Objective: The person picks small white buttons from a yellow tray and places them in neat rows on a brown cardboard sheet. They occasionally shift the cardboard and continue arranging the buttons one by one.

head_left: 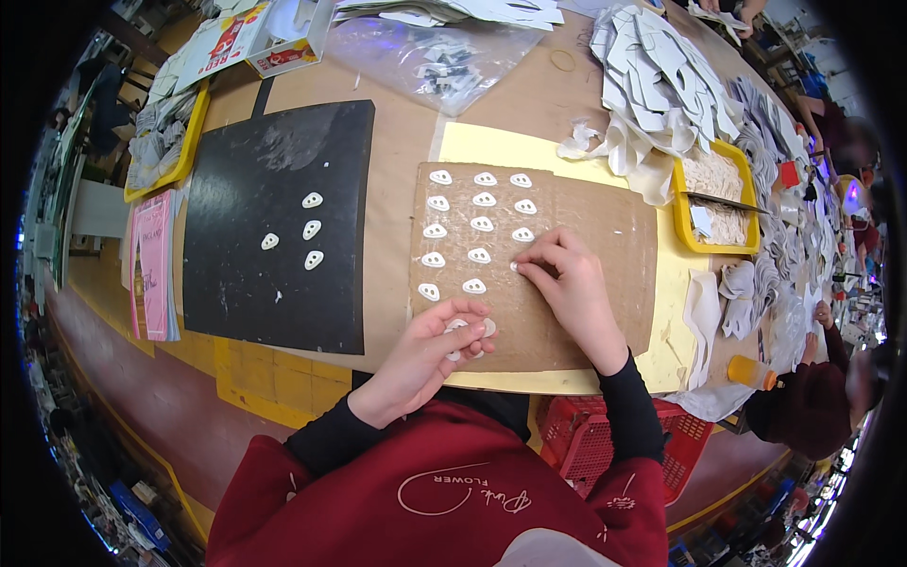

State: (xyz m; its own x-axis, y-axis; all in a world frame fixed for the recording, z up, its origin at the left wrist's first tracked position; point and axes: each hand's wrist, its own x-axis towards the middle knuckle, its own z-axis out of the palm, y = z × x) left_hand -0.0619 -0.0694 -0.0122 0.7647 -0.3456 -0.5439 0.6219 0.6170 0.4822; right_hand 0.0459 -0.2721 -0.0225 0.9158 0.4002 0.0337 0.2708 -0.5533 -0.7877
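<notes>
Left hand (420, 352) cradles several loose white pieces (489, 327), and the right hand (571, 282) pinches one small white piece (514, 266) at the foot of the third column of two-holed pieces (482, 224) on the brown board (605, 312). Loosely curled fingers could let one of the handful drop, or the left hand, close beside the lowest row, could knock it askew. Fingertips cover most of the pinched piece, so whether it touches the board, and how many the left hand holds, cannot be told.

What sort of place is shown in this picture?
Probably a textile workshop: heaped white cut pieces, small two-holed pieces in rows on a brown board, and a co-worker beside the table.
</notes>
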